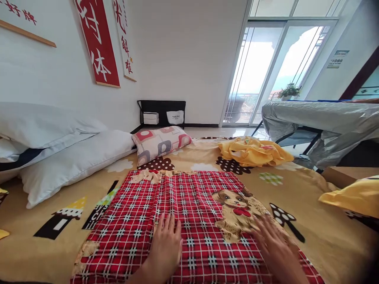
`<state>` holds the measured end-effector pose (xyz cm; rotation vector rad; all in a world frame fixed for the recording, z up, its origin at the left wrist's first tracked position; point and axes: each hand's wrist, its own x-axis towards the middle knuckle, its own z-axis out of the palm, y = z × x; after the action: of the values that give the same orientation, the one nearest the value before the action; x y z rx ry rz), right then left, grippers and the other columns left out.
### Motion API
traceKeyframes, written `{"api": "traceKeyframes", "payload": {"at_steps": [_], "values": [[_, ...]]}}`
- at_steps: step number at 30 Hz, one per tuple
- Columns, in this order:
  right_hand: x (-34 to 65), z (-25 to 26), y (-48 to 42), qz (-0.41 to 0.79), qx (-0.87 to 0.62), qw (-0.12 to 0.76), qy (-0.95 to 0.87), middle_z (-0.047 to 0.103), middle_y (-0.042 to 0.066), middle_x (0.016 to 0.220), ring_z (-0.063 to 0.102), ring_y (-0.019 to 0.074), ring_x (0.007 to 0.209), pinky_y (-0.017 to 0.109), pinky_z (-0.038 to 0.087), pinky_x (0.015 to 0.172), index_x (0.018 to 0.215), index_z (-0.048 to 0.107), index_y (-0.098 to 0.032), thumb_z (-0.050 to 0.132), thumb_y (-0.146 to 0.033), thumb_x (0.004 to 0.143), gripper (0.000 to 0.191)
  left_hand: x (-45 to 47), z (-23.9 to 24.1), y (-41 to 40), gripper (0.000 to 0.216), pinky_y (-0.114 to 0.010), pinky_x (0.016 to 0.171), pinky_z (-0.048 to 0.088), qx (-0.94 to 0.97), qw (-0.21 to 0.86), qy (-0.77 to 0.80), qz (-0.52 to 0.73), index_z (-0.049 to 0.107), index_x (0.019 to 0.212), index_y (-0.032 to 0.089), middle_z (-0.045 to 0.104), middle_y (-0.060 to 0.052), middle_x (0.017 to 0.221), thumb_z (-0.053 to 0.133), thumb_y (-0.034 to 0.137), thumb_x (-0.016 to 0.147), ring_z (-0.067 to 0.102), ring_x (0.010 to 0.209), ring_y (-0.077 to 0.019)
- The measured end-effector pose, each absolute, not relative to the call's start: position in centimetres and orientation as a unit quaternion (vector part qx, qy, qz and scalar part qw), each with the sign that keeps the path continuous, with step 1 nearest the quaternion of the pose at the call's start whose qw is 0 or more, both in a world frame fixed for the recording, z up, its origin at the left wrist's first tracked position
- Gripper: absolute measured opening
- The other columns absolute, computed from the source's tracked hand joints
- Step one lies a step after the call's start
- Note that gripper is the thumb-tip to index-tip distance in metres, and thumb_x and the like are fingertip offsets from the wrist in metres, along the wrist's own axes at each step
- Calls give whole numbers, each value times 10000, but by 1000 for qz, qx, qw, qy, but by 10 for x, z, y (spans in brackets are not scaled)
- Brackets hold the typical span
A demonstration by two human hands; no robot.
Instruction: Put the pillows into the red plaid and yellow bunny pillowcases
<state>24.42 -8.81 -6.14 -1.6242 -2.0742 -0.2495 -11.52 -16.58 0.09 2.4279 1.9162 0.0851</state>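
Plaid cloth (pixel 201 217) under left hand (pixel 166 242)

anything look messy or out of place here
The yellow cloth, beyond the far right corner of the plaid cloth. It lies bunched in a heap, while the plaid one, under the left hand and right hand, is spread nearly flat. No spill or damage shows.

- The cloth (pixel 195 221) lies spread on the bedsheet (pixel 314 236), nearest the viewer.
- Left hand (pixel 166 244) rests on its middle; right hand (pixel 274 240) is over its right part.
- Stacked pillows (pixel 79 157) lie left, beside the wall (pixel 53 79).
- Beyond the cloth: a single pillow (pixel 162 144) at left, bunched fabric (pixel 254 152) at right.
- Farther right stands a table (pixel 322 116), with sliding doors (pixel 268 75) behind.
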Motion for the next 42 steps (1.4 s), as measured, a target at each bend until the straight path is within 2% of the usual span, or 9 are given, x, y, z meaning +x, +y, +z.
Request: {"api": "traceKeyframes", "payload": {"at_steps": [3,7,19,21,24,27,33,37,42], "values": [[138,-27,-57,36,-527,177,-830,367,50,1509,283,224,1413,459,302,1124,1464,371,-257,197,-507,961,589,-82,22,-116,573,-425,1185,213,820,48,566,77,266,1506,167,247,-50,1558,245,328,957,231,1443,-217],[73,-6,-35,109,-465,119,-871,319,40,1527,268,196,1417,422,226,1159,1460,381,-229,210,-402,968,548,-78,14,-70,629,-446,1200,143,799,101,588,75,194,1523,152,131,-37,1586,133,451,973,151,1464,-211],[278,-44,-10,-17,-675,5,-738,230,44,1560,172,219,1446,507,181,1158,1485,322,-207,227,-451,935,610,-114,8,-82,709,-522,1184,84,790,160,592,15,191,1525,212,125,-36,1593,104,601,938,91,1472,-253],[250,-35,-5,-15,-673,15,-739,235,68,1557,164,229,1447,506,168,1161,1475,344,-176,212,-466,935,627,-114,14,-83,683,-542,1167,146,791,163,590,-5,226,1517,203,160,-66,1587,184,571,943,133,1464,-279],[178,-19,7,33,-595,50,-801,256,93,1547,189,242,1440,486,180,1163,1468,354,-137,205,-481,939,648,-109,24,-67,576,-492,1078,359,793,136,594,-3,454,1401,194,428,-120,1477,352,483,914,396,1354,-307],[98,-11,23,74,-509,79,-854,318,49,1527,246,226,1425,442,230,1157,1459,377,-173,198,-504,947,636,-100,34,-31,463,-389,1021,427,781,84,618,39,555,1287,168,578,-130,1327,309,323,927,542,1219,-250],[64,-17,78,69,-458,122,-878,302,-76,1525,239,153,1425,331,207,1165,1444,386,-348,207,-546,948,563,-137,5,33,596,-492,1178,146,735,37,674,62,311,1485,187,246,-90,1569,233,463,963,200,1452,-251],[158,-18,124,55,-599,106,-792,303,34,1538,202,201,1440,440,175,1171,1473,354,-219,226,-497,943,611,-177,-28,35,639,-460,1191,114,711,32,700,60,272,1503,235,170,-39,1587,186,551,954,161,1463,-215],[188,-18,151,49,-664,92,-740,265,218,1527,215,329,1427,597,149,1120,1451,354,-52,161,-466,956,674,-169,-17,39,619,-489,1168,177,713,27,699,43,346,1477,201,283,-92,1552,269,496,938,260,1432,-260]]}}
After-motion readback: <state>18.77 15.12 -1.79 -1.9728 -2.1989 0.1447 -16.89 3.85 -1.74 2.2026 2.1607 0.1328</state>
